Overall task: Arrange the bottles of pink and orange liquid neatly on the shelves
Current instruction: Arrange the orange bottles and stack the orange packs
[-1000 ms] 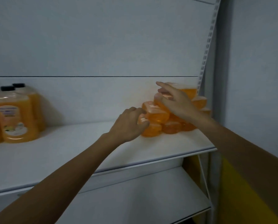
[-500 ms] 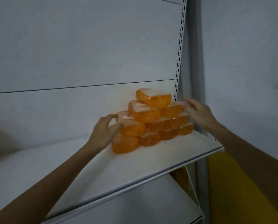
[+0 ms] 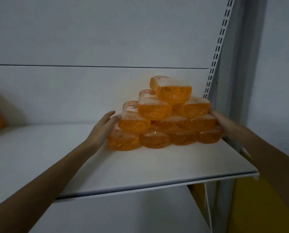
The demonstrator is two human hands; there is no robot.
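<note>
The left grip (image 3: 103, 130) and right grip (image 3: 222, 121), fingers flat, press the stacked orange bottles (image 3: 157, 111) from nine and three o'clock, likely steadying the pyramid.

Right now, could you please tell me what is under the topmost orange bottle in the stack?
The topmost bottle rests on two lying bottles, the left one and the right one; lower rows reach the shelf. Anything behind them is covered.
</note>
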